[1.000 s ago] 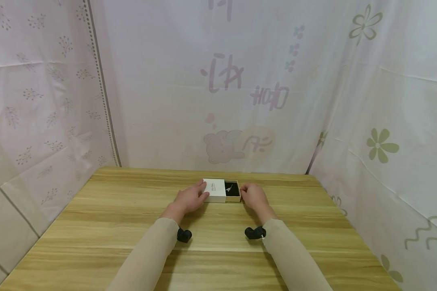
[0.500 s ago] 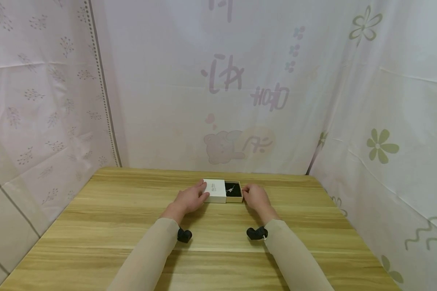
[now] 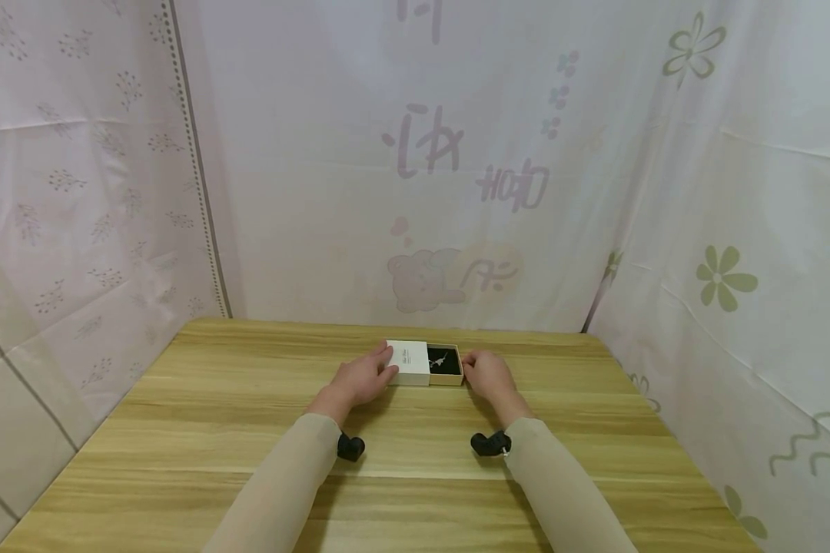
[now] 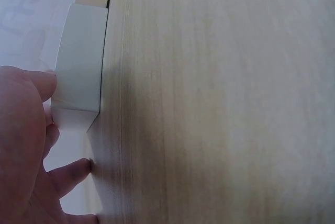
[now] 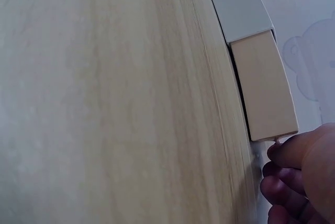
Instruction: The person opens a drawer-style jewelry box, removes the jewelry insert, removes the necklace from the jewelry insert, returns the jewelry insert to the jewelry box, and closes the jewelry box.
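two hands are working a small box mid-tabletop [image 3: 249,430]: left hand [image 3: 361,378] gripping the white sleeve [image 3: 410,362], right hand [image 3: 487,374] pinching the tan drawer [image 3: 446,367]. pulling too far risks spilling the necklace [image 3: 437,358].

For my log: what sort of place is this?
Probably a makeshift recording booth, not a lived-in room: printed cloth sheets hang on three sides around a bare wooden table, where two hands work a small sliding box.
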Demonstrator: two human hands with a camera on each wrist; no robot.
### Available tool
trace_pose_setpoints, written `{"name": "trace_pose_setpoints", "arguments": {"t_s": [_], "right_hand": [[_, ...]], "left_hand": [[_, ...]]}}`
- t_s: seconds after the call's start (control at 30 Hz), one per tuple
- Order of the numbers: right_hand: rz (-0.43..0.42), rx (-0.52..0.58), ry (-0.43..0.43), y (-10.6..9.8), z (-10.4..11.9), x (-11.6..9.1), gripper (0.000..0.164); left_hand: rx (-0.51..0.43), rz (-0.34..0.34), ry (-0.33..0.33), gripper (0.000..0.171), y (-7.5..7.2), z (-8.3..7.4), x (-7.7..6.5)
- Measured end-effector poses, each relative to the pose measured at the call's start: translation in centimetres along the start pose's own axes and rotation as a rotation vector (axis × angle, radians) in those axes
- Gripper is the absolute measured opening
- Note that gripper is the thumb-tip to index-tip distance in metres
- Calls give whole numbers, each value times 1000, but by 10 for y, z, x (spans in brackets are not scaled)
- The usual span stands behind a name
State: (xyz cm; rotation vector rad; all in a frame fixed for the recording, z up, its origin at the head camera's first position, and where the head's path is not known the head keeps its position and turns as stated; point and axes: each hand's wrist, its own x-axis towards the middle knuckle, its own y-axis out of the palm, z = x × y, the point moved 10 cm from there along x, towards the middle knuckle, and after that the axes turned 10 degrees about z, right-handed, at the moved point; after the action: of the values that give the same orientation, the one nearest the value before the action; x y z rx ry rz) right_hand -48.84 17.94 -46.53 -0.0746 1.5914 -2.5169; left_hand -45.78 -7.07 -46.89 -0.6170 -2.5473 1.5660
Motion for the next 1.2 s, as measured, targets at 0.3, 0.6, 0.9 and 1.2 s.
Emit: {"name": "trace_pose_setpoints", "arguments": {"t_s": [0.3,0.6,0.9,1.2], "right_hand": [[4,7,9,0,-3,1,22],[14,8,24,0,-3,0,23],[6,30,16,0,-2,-2,24],[-4,142,28,-5,-12,1,39]], "left_hand": [[4,-4,-3,63,1,3,1],[1,-3,3,64,1,2,0],[-11,-5,7,63,1,2,1],[-19,-6,7,63,1,3,1]]}}
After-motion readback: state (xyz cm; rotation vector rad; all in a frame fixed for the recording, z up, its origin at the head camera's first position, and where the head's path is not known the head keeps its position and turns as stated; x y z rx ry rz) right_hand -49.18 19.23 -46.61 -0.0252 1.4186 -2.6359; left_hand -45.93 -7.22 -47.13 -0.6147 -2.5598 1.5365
